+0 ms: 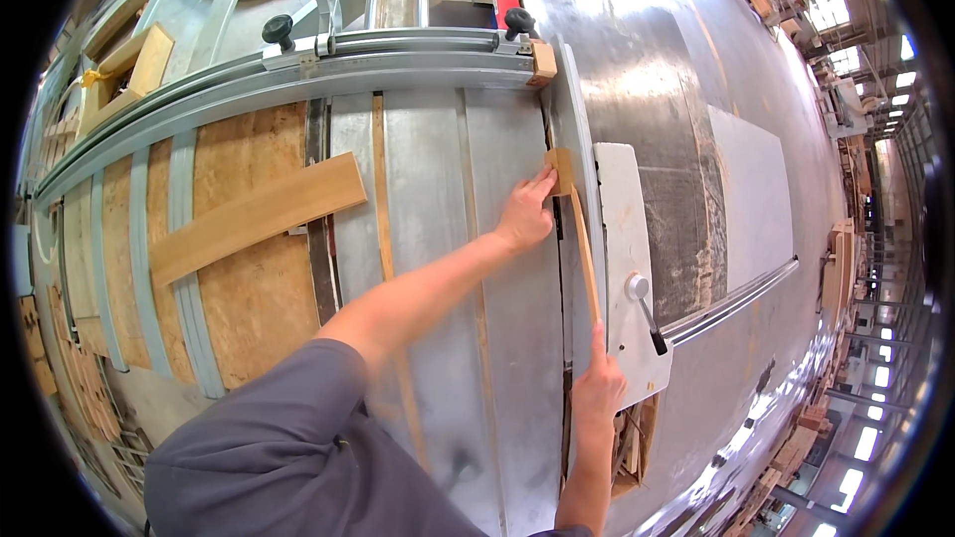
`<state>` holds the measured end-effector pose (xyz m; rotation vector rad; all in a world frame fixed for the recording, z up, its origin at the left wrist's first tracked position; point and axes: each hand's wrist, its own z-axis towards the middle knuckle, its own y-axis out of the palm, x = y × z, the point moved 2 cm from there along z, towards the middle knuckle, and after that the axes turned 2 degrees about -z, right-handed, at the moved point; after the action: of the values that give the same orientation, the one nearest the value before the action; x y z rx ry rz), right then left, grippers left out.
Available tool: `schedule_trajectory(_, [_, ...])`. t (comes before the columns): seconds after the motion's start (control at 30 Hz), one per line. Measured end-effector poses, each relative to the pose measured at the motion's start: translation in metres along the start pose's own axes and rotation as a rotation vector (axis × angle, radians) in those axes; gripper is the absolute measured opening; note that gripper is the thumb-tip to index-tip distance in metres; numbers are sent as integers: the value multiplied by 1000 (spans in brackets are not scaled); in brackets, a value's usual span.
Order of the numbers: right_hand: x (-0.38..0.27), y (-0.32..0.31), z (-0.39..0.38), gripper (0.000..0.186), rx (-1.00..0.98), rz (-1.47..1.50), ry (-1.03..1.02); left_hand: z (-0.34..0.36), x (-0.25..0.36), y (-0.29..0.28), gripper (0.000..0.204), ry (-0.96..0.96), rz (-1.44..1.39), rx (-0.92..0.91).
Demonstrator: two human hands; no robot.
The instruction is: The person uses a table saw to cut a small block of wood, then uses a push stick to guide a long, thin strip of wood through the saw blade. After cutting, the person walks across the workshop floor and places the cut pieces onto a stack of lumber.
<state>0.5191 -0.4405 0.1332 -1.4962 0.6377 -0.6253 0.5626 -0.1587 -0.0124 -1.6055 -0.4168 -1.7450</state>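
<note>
My left hand (pixel 527 214) reaches across the metal saw table, its fingertips pressed on a small wooden block (pixel 562 175). The block lies beside the long upright metal fence (pixel 578 114). In my right hand (pixel 599 390), nearer to me, is a thin wooden push stick (pixel 585 257), with the index finger stretched along it. The stick's far end meets the near end of the block. A saw blade cannot be made out; a dark slot runs along the table just left of the fence. A loose wooden board (pixel 261 217) lies slanted to the left of my left forearm.
An aluminium crossbar (pixel 398 70) with black knobs spans the far side. Right of the fence sits a white fence bracket (pixel 629 239) with a lever (pixel 652 323). A metal guide rail (pixel 736 300) extends right. Wood scraps (pixel 635 443) lie in a box below the bracket.
</note>
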Motion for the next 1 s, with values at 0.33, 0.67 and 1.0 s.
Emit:
schedule_trajectory(0.33, [0,7,17,83,14,6,-8,20,-13,-23,64,-37,-86,-54])
schedule_trajectory(0.67, [-2,10,32,81,26,34,-1,36,-11,-42,69,87,111,-155])
schedule_trajectory(1.0, [-2,8,45,82,21,33,-19,42,-19,-42,80,-44,140,-212])
